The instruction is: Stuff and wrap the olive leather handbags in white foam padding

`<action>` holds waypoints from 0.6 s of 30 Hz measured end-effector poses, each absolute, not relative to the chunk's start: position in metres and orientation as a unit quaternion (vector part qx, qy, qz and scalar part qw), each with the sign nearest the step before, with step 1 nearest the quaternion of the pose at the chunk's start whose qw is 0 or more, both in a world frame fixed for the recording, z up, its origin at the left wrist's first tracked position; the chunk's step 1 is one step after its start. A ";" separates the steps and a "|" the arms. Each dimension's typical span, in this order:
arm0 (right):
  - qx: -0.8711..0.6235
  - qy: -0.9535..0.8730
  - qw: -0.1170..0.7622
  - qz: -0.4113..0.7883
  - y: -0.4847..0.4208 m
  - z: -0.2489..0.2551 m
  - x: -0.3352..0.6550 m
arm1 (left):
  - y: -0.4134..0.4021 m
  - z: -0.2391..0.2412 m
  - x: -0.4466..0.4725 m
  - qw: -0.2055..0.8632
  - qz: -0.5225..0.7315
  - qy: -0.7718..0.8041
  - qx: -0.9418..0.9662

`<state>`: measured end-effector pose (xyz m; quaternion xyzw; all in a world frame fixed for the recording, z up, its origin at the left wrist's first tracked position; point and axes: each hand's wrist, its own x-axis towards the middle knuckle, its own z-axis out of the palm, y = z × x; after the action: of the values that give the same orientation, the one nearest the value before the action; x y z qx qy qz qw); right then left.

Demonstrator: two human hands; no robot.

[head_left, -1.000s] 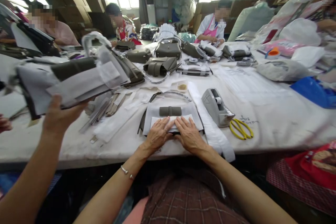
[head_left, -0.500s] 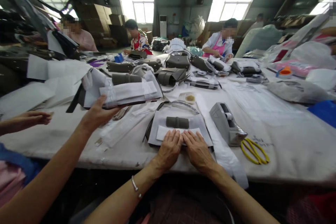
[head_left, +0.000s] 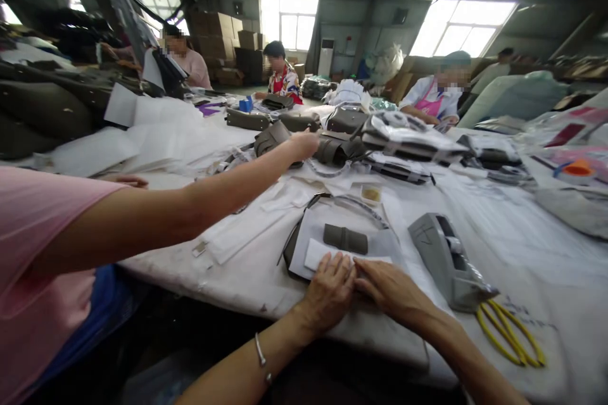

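My left hand (head_left: 329, 291) and my right hand (head_left: 394, 291) lie side by side, fingers flat, pressing on a white paper strip (head_left: 319, 252) that wraps the near edge of a dark olive bag (head_left: 342, 238). The bag lies flat on the white table (head_left: 247, 278) and is mostly covered in white paper, with its olive clasp tab showing. A thin strap (head_left: 346, 201) curves behind it. Neither hand holds anything.
A co-worker's arm (head_left: 213, 193) in a pink sleeve reaches across from the left toward olive bags (head_left: 332, 150) mid-table. A grey tape dispenser (head_left: 446, 262) and yellow scissors (head_left: 510, 332) sit to my right. Other people work at the far side. White paper sheets (head_left: 161, 133) lie left.
The co-worker's hand no longer holds the wrapped bag and now reaches far across the table. The view has swung left and up. My hands stay pressed on the paper strip.
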<state>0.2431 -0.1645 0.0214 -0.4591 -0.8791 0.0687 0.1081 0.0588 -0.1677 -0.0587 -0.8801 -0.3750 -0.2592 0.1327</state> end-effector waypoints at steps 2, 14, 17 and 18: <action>-0.461 -0.881 0.062 0.082 -0.158 0.032 0.241 | -0.167 -0.059 0.058 0.129 -0.273 -0.372 -0.878; -0.530 -0.845 0.060 0.025 -0.143 0.023 0.225 | -0.168 -0.061 0.059 0.107 -0.266 -0.376 -0.881; -0.526 -0.839 0.132 0.053 -0.138 0.013 0.231 | -0.168 -0.061 0.057 0.109 -0.275 -0.369 -0.881; -0.523 -0.836 0.153 0.061 -0.138 0.008 0.233 | -0.168 -0.060 0.056 0.106 -0.276 -0.368 -0.882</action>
<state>0.2330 -0.1375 0.0081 -0.5234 -0.8360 0.0606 0.1533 0.0563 -0.1678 -0.0602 -0.8817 -0.3675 -0.2763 0.1055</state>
